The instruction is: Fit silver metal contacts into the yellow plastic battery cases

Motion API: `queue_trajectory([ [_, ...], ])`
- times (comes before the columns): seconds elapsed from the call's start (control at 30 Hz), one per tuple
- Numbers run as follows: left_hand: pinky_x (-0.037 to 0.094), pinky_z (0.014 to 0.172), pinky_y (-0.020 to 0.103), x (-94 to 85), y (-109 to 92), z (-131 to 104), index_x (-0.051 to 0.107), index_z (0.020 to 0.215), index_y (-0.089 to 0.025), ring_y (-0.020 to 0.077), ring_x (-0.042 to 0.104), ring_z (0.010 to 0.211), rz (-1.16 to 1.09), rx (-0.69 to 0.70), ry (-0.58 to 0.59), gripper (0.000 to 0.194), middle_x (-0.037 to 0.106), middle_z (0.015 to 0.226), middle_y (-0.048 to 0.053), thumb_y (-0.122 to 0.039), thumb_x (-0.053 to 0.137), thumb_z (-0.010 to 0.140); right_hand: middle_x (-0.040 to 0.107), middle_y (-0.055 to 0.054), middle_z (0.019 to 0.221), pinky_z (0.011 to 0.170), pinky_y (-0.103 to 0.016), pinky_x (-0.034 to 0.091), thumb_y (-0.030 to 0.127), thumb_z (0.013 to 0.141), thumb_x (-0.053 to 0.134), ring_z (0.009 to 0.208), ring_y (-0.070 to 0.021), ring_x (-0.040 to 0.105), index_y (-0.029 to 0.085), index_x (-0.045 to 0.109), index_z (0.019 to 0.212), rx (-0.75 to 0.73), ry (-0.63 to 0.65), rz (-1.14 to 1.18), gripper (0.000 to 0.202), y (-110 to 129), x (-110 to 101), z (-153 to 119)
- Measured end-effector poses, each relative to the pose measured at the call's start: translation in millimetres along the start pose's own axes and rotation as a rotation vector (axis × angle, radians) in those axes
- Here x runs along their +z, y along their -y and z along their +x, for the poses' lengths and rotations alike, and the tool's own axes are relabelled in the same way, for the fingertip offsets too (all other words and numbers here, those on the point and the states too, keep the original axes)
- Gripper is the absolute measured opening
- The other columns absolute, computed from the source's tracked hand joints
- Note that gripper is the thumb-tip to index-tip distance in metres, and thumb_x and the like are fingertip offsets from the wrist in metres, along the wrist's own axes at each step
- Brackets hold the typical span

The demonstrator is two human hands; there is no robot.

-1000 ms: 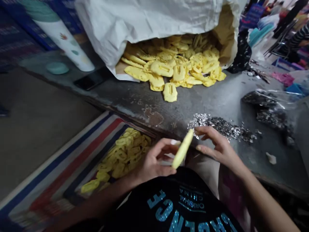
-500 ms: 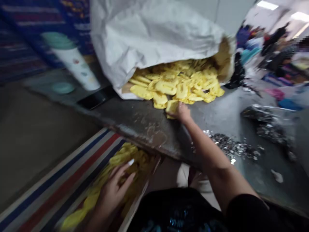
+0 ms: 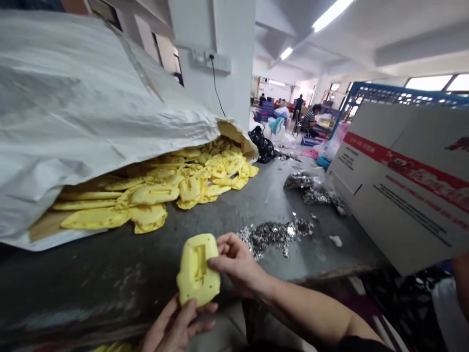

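Between my hands, over the table's front edge, is a yellow moulded plastic casing (image 3: pixel 190 282) with a rectangular recess and small holes. My right hand (image 3: pixel 238 261) pinches its right edge, thumb on the front face. At the bottom edge my left hand (image 3: pixel 179 325) grips the same casing, with some fingers stretched out below it. Beyond them a heap of similar yellow casings (image 3: pixel 154 193) spills from the mouth of a large white sack (image 3: pixel 110 102) lying on its side. A pile of small shiny metal pieces (image 3: pixel 274 237) lies just past my right hand.
The dark table (image 3: pixel 252 190) also bears clear bags of metal pieces (image 3: pixel 317 188), a white scrap (image 3: pixel 335 241) and a black bag (image 3: pixel 263 145). A large carton (image 3: pixel 406 176) stands at the right. Other people sit and stand far back.
My right hand has brought a yellow casing from the heap back towards me. My left hand has risen from the striped bag of casings to the piece. The view has swung right.
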State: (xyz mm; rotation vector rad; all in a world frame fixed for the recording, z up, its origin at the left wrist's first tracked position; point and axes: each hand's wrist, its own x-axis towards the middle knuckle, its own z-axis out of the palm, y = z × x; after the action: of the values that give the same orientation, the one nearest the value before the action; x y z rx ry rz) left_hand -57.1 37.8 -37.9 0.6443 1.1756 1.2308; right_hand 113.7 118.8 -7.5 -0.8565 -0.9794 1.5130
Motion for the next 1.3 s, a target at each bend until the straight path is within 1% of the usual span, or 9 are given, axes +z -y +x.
queue_trajectory([
  [0.13,0.074,0.065,0.029,23.0,1.6,-29.6,0.086,0.101,-0.023,0.0236,0.086,0.078,-0.042,0.108,0.161,0.038,0.092,0.099,0.002,-0.045,0.108,0.080,0.074,0.006,0.081,0.072,-0.023,0.054,0.047,0.055,0.116,0.072,-0.0111,0.063,0.025,0.070,0.090,0.084,-0.114,0.236,0.062,-5.0,-29.8,-81.4],
  [0.23,0.075,0.072,0.031,35.9,6.5,-39.6,0.085,0.098,-0.024,0.0285,0.088,0.095,-0.028,0.035,0.181,0.046,0.092,0.102,0.002,-0.050,0.112,0.070,0.078,0.005,0.086,0.074,-0.025,0.057,0.041,0.056,0.118,0.077,-0.0130,0.067,0.026,0.079,0.099,0.160,-0.107,0.273,0.059,0.5,-51.8,-124.3],
  [0.37,0.076,0.080,0.037,46.0,12.3,-41.5,0.086,0.104,-0.018,0.0373,0.086,0.117,-0.008,-0.078,0.206,0.050,0.092,0.117,0.013,-0.046,0.110,0.071,0.078,0.004,0.086,0.077,-0.030,0.059,0.055,0.084,0.102,0.076,-0.0148,0.069,0.028,0.081,0.108,0.176,0.052,-0.048,0.042,24.0,-96.6,-161.4],
  [0.43,0.076,0.079,0.035,48.5,9.2,-42.2,0.085,0.102,-0.016,0.0374,0.085,0.121,-0.016,-0.092,0.201,0.041,0.092,0.119,0.015,-0.042,0.106,0.078,0.083,0.000,0.096,0.084,-0.035,0.061,0.049,0.096,0.092,0.087,-0.0186,0.075,0.026,0.082,0.106,0.055,-0.003,-0.365,0.027,40.6,-126.2,-171.7],
  [0.57,0.071,0.067,0.028,51.2,1.1,-42.2,0.085,0.106,-0.012,0.0351,0.087,0.113,-0.024,-0.131,0.184,0.037,0.091,0.121,0.018,-0.039,0.101,0.087,0.082,-0.004,0.097,0.086,-0.038,0.056,0.032,0.104,0.077,0.092,-0.0229,0.075,0.026,0.082,0.100,-0.259,-0.328,-1.015,0.008,63.1,-178.6,-165.0],
  [0.77,0.066,0.044,0.030,50.7,1.7,-38.0,0.082,0.107,-0.013,0.0320,0.088,0.084,0.006,-0.214,0.190,0.042,0.092,0.115,0.015,-0.044,0.102,0.086,0.083,-0.006,0.113,0.101,-0.046,0.051,0.034,0.105,0.076,0.105,-0.0290,0.075,0.027,0.082,0.115,-0.248,-0.279,-1.475,0.014,53.8,-190.3,-121.7],
  [0.9,0.066,0.044,0.029,48.4,2.3,-35.1,0.082,0.104,-0.015,0.0313,0.089,0.081,0.023,-0.251,0.234,0.042,0.092,0.109,0.013,-0.046,0.103,0.084,0.083,-0.007,0.111,0.102,-0.047,0.051,0.034,0.108,0.071,0.111,-0.0316,0.075,0.027,0.081,0.112,-0.235,-0.246,-1.552,0.013,50.4,-186.5,-116.6],
  [1.03,0.070,0.049,0.030,47.2,3.5,-33.3,0.081,0.103,-0.014,0.0321,0.089,0.087,0.012,-0.274,0.259,0.038,0.091,0.113,0.016,-0.045,0.099,0.090,0.083,-0.004,0.099,0.092,-0.040,0.054,0.033,0.107,0.069,0.093,-0.0251,0.075,0.027,0.080,0.103,-0.243,-0.315,-1.381,0.013,61.4,-192.4,-130.4],
  [1.3,0.077,0.062,0.033,50.2,8.9,-28.5,0.088,0.114,-0.017,0.0297,0.091,0.091,0.000,-0.377,0.364,0.033,0.092,0.119,0.013,-0.035,0.101,0.089,0.080,-0.004,0.092,0.082,-0.038,0.053,0.031,0.098,0.074,0.088,-0.0237,0.073,0.025,0.078,0.095,-0.108,-0.386,-1.416,0.008,83.1,-232.9,-147.8],
])
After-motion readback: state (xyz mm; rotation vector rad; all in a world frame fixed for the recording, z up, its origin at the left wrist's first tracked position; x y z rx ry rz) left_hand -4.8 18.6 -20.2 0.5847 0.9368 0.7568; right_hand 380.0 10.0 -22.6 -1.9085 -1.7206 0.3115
